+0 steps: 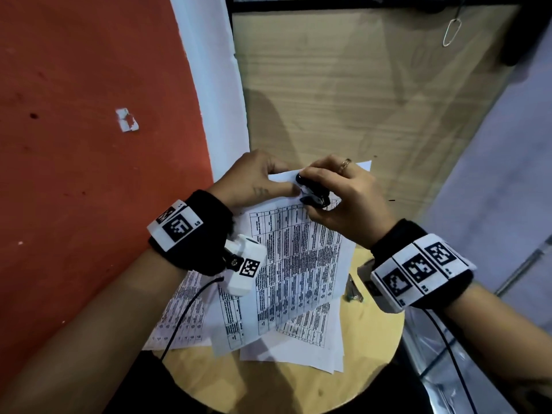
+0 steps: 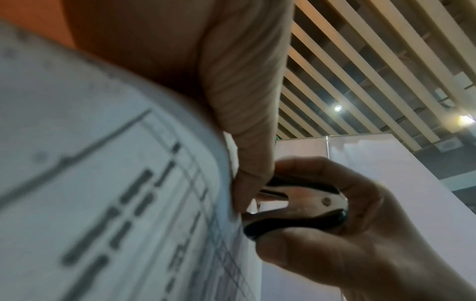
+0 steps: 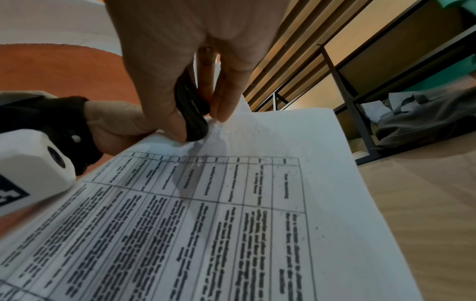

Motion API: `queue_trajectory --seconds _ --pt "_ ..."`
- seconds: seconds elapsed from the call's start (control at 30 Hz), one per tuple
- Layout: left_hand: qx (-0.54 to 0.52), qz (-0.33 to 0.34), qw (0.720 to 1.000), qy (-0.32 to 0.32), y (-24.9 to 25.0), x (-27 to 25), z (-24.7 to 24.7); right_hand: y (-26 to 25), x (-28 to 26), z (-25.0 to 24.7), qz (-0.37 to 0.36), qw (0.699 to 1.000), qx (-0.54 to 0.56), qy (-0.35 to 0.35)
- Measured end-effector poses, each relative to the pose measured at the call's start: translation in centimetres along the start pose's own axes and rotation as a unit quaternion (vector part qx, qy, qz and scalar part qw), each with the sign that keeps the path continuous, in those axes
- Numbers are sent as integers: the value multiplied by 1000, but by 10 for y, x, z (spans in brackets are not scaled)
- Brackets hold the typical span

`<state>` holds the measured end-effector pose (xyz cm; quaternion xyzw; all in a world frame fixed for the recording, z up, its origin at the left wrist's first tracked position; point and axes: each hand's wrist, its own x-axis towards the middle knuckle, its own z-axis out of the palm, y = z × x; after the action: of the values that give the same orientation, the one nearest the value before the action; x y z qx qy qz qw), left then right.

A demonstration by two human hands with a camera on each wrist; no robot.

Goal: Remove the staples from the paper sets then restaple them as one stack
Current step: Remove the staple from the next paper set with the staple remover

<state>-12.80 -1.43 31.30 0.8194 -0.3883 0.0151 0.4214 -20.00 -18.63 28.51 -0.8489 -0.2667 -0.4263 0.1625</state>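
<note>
A printed paper set [image 1: 298,252] with a table on it is lifted at its top corner over the round wooden table [image 1: 298,392]. My left hand [image 1: 263,180] pinches that corner, thumb on top [image 2: 247,163]. My right hand [image 1: 337,198] squeezes a black and chrome staple remover [image 1: 313,194] [image 2: 296,205] [image 3: 192,114] whose claws meet the paper's top edge beside the left thumb. More printed sheets [image 1: 286,339] lie spread beneath. The staple itself is hidden by the fingers.
A small metal stapler [image 1: 352,289] lies on the table just right of the papers, under my right wrist. A red wall [image 1: 89,144] stands close on the left and a wooden panel [image 1: 358,100] behind. Loose sheets overhang the table's left edge [image 1: 179,318].
</note>
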Motion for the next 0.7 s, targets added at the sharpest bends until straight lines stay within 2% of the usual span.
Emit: queue_trajectory --seconds 0.27,0.7 --pt "0 3 1000 2 0 0 0 -3 3 -3 -54 996 -61 -44" --pt "-25 20 999 -32 3 -4 -3 1 5 -1 -89 991 -82 -52"
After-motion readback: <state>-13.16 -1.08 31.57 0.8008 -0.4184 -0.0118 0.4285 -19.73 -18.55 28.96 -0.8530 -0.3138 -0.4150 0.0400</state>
